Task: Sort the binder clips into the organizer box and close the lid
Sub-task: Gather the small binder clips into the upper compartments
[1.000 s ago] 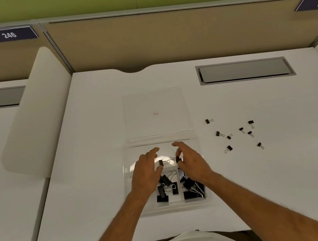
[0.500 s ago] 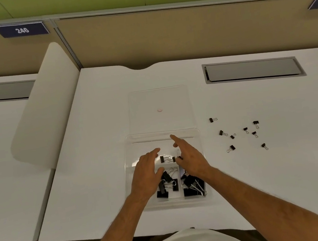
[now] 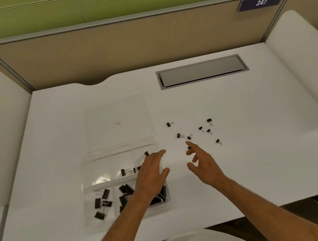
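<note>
Head view is showing both my hands coming away from the box [image 3: 86,193], where they were hovering a moment ago. My right hand [image 3: 203,161] is reaching out, fingers spread, its tips touching the nearest small clip [image 3: 188,148] on the desk [image 3: 261,146]; I am not gripping it yet. My left hand [image 3: 152,175] is hovering loosely open over the box's right side, holding nothing. Seven more loose clips [image 3: 180,135] are lying scattered to the right. The lid [image 3: 118,114] is lying flat open behind the box, so I am judging closing is still some way off.
</note>
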Demonstrator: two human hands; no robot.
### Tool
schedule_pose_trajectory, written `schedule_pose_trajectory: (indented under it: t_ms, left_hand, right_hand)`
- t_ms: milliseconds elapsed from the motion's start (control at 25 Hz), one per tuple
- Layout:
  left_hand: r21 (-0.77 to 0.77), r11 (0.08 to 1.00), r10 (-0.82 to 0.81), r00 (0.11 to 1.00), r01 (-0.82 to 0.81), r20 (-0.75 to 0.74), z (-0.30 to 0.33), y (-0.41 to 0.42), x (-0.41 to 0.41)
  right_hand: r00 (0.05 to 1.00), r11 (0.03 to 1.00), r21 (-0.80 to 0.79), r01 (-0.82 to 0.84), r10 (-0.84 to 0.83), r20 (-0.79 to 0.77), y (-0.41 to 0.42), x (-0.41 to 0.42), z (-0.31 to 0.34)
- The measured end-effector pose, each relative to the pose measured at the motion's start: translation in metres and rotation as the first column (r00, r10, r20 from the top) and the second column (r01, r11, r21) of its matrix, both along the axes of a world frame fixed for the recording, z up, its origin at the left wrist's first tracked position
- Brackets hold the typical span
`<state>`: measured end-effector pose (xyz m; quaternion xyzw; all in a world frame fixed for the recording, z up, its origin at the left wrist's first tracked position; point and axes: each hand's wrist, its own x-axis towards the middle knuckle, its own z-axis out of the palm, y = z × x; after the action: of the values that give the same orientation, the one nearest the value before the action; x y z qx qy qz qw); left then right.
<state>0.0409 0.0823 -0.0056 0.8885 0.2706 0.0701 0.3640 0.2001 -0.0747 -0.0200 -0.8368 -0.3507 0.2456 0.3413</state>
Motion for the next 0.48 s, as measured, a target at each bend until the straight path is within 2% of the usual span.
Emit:
schedule_pose_trajectory:
  t_ms: [240,480]
  left_hand:
    - [0.005,0.998,0.067,0.996,-0.068,0.06,0.008,-0.053,0.047]
    - [-0.017,0.986,0.164,0.986,-0.164,0.024,0.007,-0.081,0.065]
  right_hand:
    - [0.996,0.997,-0.005,-0.083,0.083,0.021,-0.037,0.052,0.006]
    - [0.992,0.991,-0.041,-0.127,0.126,-0.016,-0.058,0.08,-0.005]
